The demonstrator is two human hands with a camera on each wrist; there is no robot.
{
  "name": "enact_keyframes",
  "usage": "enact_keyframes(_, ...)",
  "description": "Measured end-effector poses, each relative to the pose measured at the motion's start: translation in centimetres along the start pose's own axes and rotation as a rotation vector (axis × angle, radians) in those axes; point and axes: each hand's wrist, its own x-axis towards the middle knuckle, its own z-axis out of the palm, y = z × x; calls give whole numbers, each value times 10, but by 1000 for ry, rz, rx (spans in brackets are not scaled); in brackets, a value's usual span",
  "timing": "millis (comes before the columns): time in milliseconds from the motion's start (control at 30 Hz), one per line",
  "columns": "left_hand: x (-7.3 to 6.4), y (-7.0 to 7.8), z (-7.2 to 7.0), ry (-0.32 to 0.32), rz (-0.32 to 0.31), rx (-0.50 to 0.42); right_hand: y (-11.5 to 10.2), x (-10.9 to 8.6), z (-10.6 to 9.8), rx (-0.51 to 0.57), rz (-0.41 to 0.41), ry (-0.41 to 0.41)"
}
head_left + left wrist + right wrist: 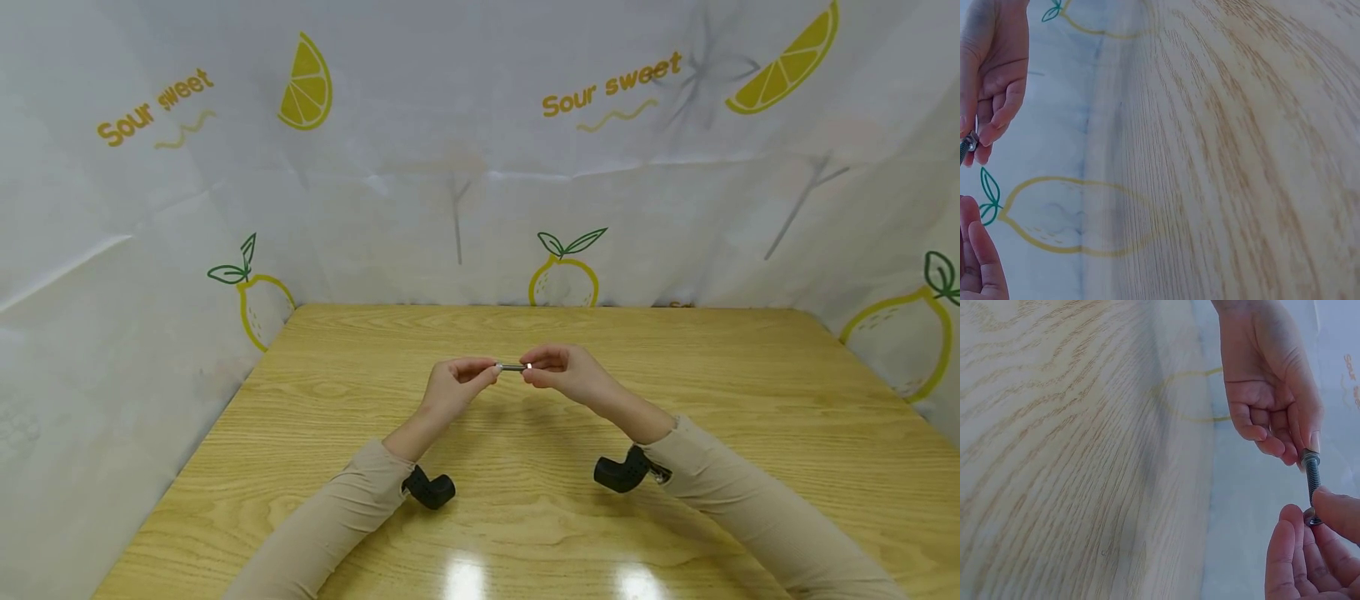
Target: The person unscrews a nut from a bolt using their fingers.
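Note:
A short metal bolt [513,367] with a threaded shank spans the gap between both hands, held level above the table. My left hand [453,387] pinches its left end between thumb and fingertips. The right hand [573,375] pinches the opposite end, where a shiny piece catches the light. In the right wrist view, a wider metal collar [1310,457] sits by the left thumb, and a rounded metal piece [1312,517] lies between the right thumb and fingers. I cannot tell which end is the bolt's head. The left wrist view cuts off most of the left hand [982,256].
Beneath the hands is a wood-grain table [375,333]. A white cloth [420,225] printed with lemons and lettering hangs behind it and along the sides. Black wrist-worn mounts [621,472] project inward from both beige sleeves [750,500], low over the table.

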Motion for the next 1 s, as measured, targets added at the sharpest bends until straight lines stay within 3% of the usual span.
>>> enact_keyframes(333, -2, 0, -1, -12, 32, 6, 6, 0, -3, -10, -36, -4)
enact_keyframes(633, -3, -2, -4, 7, -3, -1, 10, -5, -8, 3, -108, -10)
enact_keyframes(800, -2, -3, -5, 15, -7, 6, 16, -5, -10, 0, -39, 9)
enact_keyframes(1000, -3, -5, -8, 14, -25, 21, 25, -8, -15, -16, -12, 12)
